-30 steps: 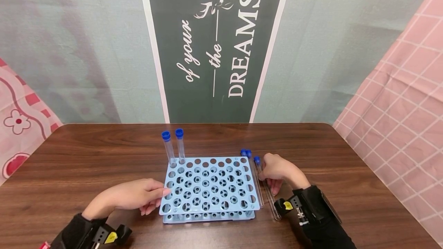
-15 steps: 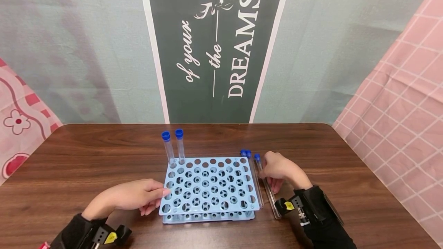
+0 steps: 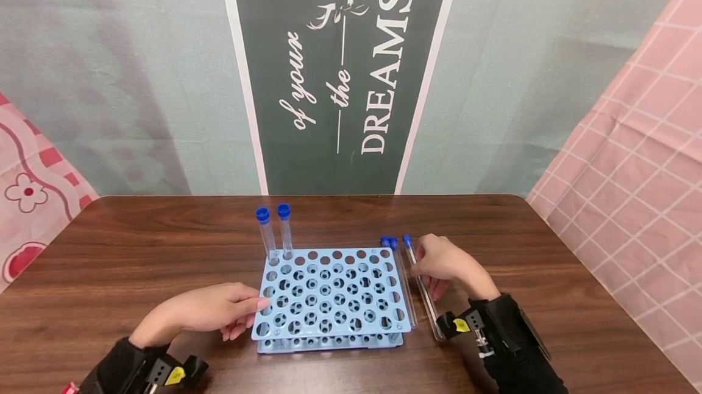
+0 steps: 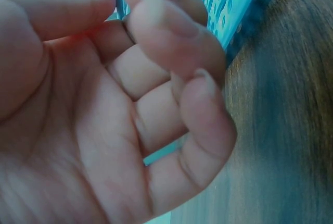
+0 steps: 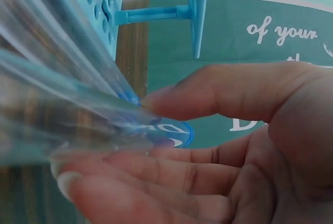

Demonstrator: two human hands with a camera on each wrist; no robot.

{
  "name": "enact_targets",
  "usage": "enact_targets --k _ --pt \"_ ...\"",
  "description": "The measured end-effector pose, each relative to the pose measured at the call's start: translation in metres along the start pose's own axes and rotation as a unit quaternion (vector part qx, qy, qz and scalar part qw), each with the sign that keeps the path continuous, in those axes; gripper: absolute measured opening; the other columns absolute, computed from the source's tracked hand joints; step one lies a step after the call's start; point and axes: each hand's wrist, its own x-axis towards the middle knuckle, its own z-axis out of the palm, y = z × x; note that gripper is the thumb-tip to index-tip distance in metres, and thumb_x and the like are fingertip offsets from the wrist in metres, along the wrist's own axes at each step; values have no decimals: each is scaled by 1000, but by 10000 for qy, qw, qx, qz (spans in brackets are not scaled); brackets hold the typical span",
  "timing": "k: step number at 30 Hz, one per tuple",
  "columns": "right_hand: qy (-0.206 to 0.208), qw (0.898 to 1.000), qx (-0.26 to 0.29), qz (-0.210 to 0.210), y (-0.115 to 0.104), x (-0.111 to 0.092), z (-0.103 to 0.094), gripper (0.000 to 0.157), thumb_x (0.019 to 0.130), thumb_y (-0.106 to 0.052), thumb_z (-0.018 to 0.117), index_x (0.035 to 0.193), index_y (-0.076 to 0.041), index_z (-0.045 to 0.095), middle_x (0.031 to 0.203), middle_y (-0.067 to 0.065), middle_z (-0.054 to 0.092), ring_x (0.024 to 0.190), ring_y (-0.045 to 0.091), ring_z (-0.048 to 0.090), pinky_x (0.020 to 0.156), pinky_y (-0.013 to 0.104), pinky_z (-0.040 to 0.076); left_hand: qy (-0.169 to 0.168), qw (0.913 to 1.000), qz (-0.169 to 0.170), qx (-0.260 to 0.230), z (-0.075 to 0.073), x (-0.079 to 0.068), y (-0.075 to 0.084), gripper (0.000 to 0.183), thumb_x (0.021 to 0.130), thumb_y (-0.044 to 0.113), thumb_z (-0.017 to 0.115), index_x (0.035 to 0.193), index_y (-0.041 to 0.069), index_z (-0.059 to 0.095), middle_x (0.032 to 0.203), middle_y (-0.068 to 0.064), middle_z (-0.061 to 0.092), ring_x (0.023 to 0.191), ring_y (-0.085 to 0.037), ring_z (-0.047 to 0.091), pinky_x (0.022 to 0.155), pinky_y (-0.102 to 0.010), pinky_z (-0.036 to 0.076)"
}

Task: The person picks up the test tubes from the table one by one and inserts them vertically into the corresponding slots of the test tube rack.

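A smooth tube in a light pinch may turn or strike its neighbours

The right grip (image 3: 440, 265) pinches one capped tube (image 3: 427, 302) between thumb and fingers; this tube is slanting, to the right of the blue rack (image 3: 340, 328). Whether its lower end touches the worktop (image 3: 109, 260), I cannot tell. Being smooth and round, it could rotate or slip if the pinch is too weak. Two other capped tubes (image 3: 404, 287) lie just beside the rack, so a sideways swing could push them and make them roll. The lower end is also near the wrist camera mount (image 3: 455, 324) and might knock against it. The left grip (image 3: 225, 309) holds the rack's left edge; if it pulls or tilts there, the two standing tubes (image 3: 267, 239) could lean more
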Motion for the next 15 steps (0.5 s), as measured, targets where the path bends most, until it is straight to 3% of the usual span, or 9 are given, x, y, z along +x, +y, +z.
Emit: enact_targets --k 15 --pt "148 9997 69 -199 -7 -5 -6 14 78 -2 60 80 -1 47 54 11 54 41 21 55 40 33 52 1 9999 75 76 0 0 0 39 97 27 39 66 6 49 51 7 45 44 -7 44 42 -22 41"
